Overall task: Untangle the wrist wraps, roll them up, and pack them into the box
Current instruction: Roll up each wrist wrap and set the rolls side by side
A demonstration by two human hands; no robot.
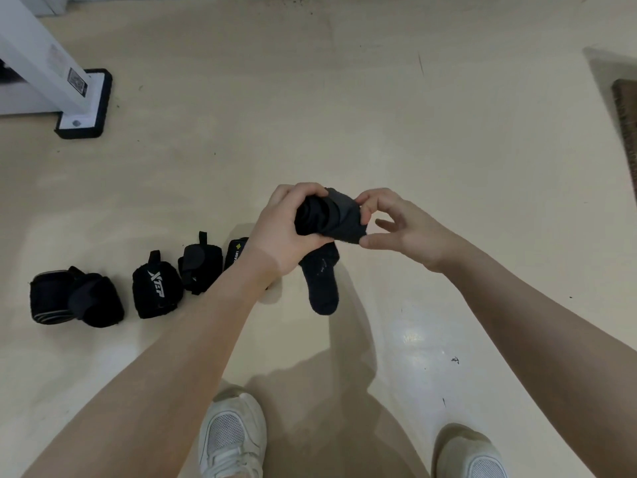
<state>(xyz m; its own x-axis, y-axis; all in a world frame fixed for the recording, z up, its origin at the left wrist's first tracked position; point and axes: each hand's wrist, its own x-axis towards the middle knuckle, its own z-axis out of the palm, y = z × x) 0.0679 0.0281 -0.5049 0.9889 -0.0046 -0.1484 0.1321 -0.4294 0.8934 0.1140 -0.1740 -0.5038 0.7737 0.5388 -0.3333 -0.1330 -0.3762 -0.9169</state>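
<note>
Wrap in hand: a black fabric wrist wrap, partly rolled [327, 215], is held in the air above the cream glossy floor [344, 98], just right of the row of rolled wraps; its loose tail [322, 284] hangs down below the roll.
Left hand: the left hand [286, 232] is curled round the rolled part, fingers over the top and thumb under it, clasping it firmly.
Right hand: the right hand [400, 225] pinches the free edge of the same wrap between thumb and fingertips; the other fingers are spread loosely.
Row on the floor: left of the held wrap lie four rolled black pieces. Nearest is a roll with a yellow-marked label [236, 253], partly hidden behind the left wrist. Touching it is a plain black roll with a thumb loop [200, 267]. Next is a black roll with white lettering [155, 291]. Farthest left, a little apart, sits a bigger black bundle with grey stripes [74, 298].
Beyond the row: a white post on a black-edged base plate [84, 105] stands far up-left of the held wrap.
Below the hands: two white mesh trainers [231, 436] show at the bottom edge.
</note>
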